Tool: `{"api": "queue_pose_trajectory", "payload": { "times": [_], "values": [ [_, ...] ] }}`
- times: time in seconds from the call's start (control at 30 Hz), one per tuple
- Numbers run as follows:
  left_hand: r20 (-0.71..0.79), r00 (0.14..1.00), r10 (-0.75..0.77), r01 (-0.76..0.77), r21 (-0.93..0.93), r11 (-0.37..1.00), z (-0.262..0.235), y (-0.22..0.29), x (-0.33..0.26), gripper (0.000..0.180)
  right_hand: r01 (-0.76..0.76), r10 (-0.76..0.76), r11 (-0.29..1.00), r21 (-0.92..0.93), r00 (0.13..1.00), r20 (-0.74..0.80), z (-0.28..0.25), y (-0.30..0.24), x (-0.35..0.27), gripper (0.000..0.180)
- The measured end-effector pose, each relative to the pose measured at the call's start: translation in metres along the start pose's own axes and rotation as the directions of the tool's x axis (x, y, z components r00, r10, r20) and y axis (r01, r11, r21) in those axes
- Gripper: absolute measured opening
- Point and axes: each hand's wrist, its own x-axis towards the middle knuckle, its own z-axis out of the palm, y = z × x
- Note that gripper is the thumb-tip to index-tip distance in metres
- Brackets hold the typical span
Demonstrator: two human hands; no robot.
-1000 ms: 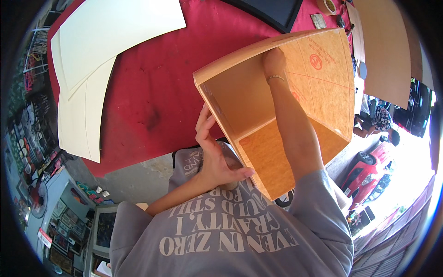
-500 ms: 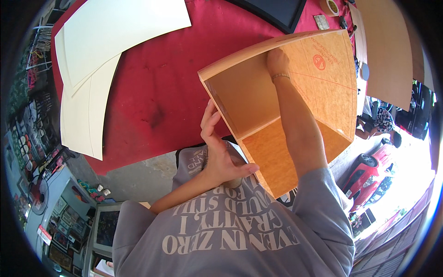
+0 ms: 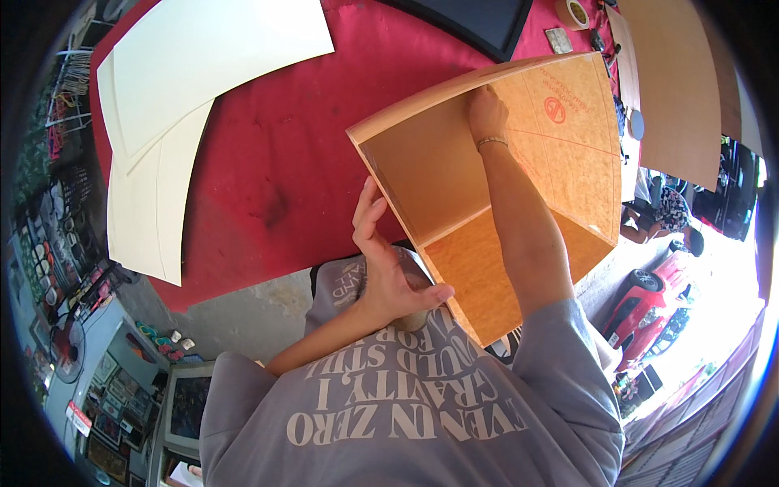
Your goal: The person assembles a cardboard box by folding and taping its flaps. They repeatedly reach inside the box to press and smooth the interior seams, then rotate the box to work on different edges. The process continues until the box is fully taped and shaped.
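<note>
An open-fronted wooden box (image 3: 560, 170) rests tilted at the table's near right, its orange-brown inner panels and paler inside wall facing me. My right hand (image 3: 488, 114) is inside it, reaching to the top inner corner. Its fingers are curled closed against the panel, and what they hold, if anything, is hidden. My left hand (image 3: 393, 280) touches the outside of the box's left wall. Its fingers are spread upward along the edge and the thumb points toward the lower edge, not wrapped round it.
Cream sheets (image 3: 154, 170) overlap on the red-covered table (image 3: 268, 162). A black frame (image 3: 479, 24) lies at the far edge, with a tape roll (image 3: 573, 14) and a small grey block (image 3: 558, 40) right of it. Large boards (image 3: 673, 89) stand right. A person (image 3: 669, 211) is beyond.
Both hands and the box keep nearly the same places. The view has shifted slightly, and my right hand has turned a little at the inner corner.
</note>
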Motion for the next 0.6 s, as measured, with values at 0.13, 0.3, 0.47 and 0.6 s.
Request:
{"api": "queue_pose_trajectory", "payload": {
  "times": [0.13, 0.3, 0.47, 0.6],
  "values": [
    [-0.001, 1.000, -0.005, 0.005, -0.002, 1.000, -0.001, 0.002, 0.002, 0.122, 0.034, -0.032, 0.998, -0.058, 0.999, 0.034, -0.003, 0.003, 0.001, 0.021],
    [-0.019, 1.000, -0.012, 0.011, -0.050, 0.999, 0.003, 0.004, 0.004, 0.121, 0.110, -0.103, 0.988, -0.105, 0.992, 0.068, -0.011, 0.004, -0.008, 0.023],
    [-0.022, 1.000, -0.002, 0.000, -0.060, 0.998, 0.003, 0.003, 0.005, 0.120, 0.208, -0.194, 0.968, -0.138, 0.975, 0.109, -0.021, 0.007, -0.014, 0.025],
    [-0.008, 1.000, -0.005, 0.005, -0.025, 1.000, 0.001, 0.002, 0.006, 0.119, 0.252, -0.229, 0.953, -0.167, 0.963, 0.143, -0.026, 0.012, -0.017, 0.027]
  ]
}}
